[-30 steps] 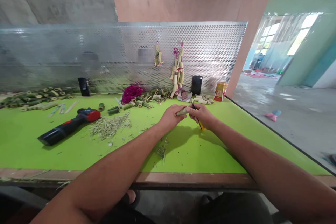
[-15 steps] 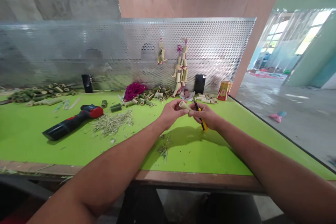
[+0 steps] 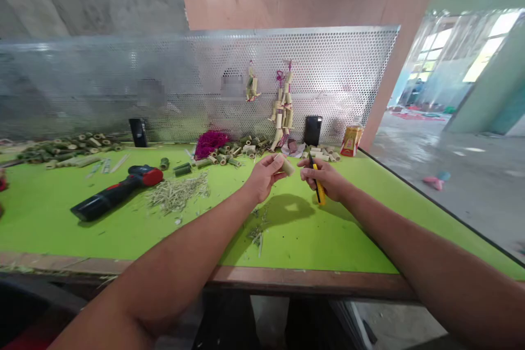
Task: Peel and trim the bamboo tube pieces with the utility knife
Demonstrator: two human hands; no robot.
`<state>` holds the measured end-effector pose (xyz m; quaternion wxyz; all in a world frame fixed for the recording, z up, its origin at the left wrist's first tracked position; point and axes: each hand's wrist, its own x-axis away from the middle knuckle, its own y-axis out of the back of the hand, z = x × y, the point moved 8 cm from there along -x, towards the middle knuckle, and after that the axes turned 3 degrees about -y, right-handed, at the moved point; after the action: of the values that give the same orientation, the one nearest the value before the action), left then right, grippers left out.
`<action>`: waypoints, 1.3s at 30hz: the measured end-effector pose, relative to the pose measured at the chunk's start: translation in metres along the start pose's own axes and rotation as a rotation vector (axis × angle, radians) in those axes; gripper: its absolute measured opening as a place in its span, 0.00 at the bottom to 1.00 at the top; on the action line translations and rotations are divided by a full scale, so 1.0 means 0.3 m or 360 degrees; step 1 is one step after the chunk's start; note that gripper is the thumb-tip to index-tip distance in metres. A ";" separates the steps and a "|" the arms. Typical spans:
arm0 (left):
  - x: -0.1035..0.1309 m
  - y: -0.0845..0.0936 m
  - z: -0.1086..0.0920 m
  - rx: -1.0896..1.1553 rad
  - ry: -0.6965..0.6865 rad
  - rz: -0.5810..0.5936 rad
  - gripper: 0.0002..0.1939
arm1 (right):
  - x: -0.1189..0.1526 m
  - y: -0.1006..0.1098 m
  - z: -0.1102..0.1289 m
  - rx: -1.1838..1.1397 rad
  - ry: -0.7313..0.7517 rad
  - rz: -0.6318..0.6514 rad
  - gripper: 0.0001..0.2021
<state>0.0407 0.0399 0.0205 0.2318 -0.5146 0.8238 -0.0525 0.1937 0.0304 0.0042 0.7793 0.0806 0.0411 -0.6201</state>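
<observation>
Between the thumb and fingers of my left hand (image 3: 264, 176) is a short pale bamboo tube (image 3: 286, 165), held above the green tabletop. My right hand (image 3: 326, 178), a little to its right and apart from the tube, grips a yellow and black utility knife (image 3: 318, 183) whose blade end points up and away from me. Below both hands, a few thin shavings (image 3: 256, 235) lie on the surface. A bigger heap of shavings (image 3: 178, 192) sits further left.
A black and red cordless power tool (image 3: 118, 191) lies at left. Along the back are cut bamboo pieces (image 3: 68, 147), purple string (image 3: 210, 144), two dark phones (image 3: 313, 130) and a red-gold bottle (image 3: 351, 140). Strung bamboo figures (image 3: 283, 106) hang on the perforated metal panel (image 3: 344, 65).
My hands have moved apart; the right one has left the tube with the knife still in it. The bamboo tube has turned in my left hand.
</observation>
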 end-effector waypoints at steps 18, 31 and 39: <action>-0.015 -0.011 0.004 -0.0717 -0.0109 0.0135 0.17 | -0.002 0.056 0.004 0.0301 -0.0025 -0.0266 0.21; -0.019 -0.040 -0.025 -0.1577 -0.0384 0.0089 0.11 | 0.014 -0.089 0.065 0.1611 0.0143 -0.0363 0.06; -0.003 -0.062 -0.038 -0.1644 -0.0581 0.0243 0.20 | 0.017 -0.074 0.069 0.1602 0.0120 -0.0349 0.06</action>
<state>0.0512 0.0303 0.0370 0.0915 -0.5010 0.7239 0.4655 0.1726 0.0170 0.0222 0.5724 0.4631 -0.2261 -0.6378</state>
